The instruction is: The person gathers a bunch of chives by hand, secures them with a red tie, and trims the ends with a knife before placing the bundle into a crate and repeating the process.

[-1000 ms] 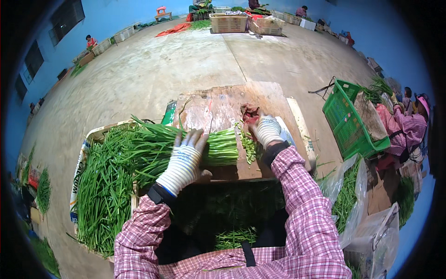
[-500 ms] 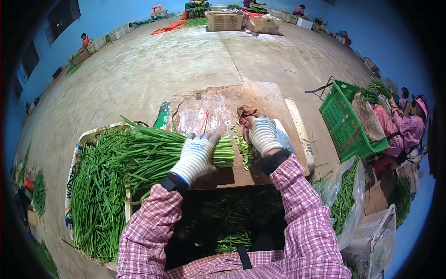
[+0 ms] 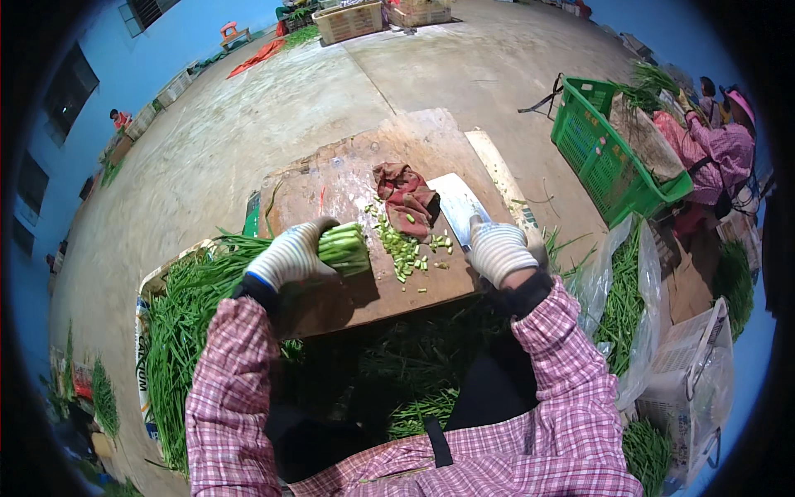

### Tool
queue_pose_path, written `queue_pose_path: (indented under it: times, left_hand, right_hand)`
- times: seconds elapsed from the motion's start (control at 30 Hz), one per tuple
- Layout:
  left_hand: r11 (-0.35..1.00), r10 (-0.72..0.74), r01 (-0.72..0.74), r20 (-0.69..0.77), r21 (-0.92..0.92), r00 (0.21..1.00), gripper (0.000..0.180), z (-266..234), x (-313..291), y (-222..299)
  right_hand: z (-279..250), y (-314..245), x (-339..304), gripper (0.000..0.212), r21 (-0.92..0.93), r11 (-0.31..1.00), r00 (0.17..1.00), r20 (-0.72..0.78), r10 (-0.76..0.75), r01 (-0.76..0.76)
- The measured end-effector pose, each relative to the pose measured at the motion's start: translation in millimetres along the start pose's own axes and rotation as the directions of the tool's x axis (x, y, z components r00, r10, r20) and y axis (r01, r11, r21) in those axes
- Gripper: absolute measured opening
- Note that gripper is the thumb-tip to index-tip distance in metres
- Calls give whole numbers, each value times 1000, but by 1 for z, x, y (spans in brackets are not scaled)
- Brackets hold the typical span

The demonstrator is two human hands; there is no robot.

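wooden board [image 3: 302,195], left hand [image 3: 290,255] gripping stalks [image 3: 344,247]

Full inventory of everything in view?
Board: one, brown, centre
Cloth: one, dark red, on board
Cut ends: many, pale green, on board
Cleaver: one, silvery, right of cloth
Stalk bundle: one, green, left of cloth
Leafy heap: one, green, left
Slotted crate: one, green, right
Back crates: several, beige, top
Plastic bagging: some, clear, lower right
Co-workers: several, nearest pink plaid, right
Left hand: one, white-gloved, around bundle
Right hand: one, white-gloved, on cleaver

Blue wall [image 3: 101,41] with dark windows [image 3: 69,93], pale brightly lit floor [image 3: 248,116]
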State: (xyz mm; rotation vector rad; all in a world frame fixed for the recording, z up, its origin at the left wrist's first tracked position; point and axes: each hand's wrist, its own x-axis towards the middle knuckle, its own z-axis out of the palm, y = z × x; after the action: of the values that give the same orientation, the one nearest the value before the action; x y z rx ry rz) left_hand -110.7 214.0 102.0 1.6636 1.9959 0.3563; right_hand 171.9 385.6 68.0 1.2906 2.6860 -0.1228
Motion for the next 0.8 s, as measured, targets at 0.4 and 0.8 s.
queue_pose_path:
  times: [0.4, 0.8]
  left_hand:
    - [868, -62, 153, -204, 473, 977, 99, 22, 8, 41]
    - [995, -98, 95, 61, 44, 993, 77, -13, 41, -5]
  right_hand:
    - [31, 22, -36, 68, 336, 939, 981, -149, 124, -67]
    - [40, -87, -15, 35, 683, 654, 946, -233, -225, 324]
